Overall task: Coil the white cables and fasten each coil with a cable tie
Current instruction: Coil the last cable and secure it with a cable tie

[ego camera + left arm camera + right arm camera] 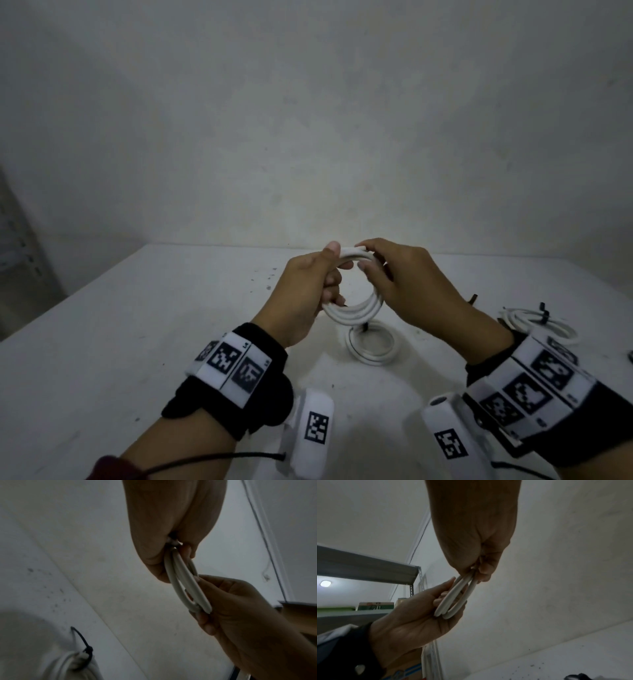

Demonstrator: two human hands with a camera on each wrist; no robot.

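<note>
A coil of white cable (356,310) is held upright above the table between both hands. My left hand (313,277) grips its left side, thumb on top and fingers curled through the ring. My right hand (387,270) pinches the top right of the same coil. The left wrist view shows the coil (184,582) running from my left hand (171,545) to my right hand (223,601). In the right wrist view the coil (455,596) spans between my right hand (476,568) and my left hand (428,608). No tie is visible on this coil.
A coiled white cable with a black tie (371,344) lies on the white table (137,325) under the hands. Another tied coil (534,322) lies at the right. A metal shelf (368,566) stands to the left. A wall (308,120) runs behind the table.
</note>
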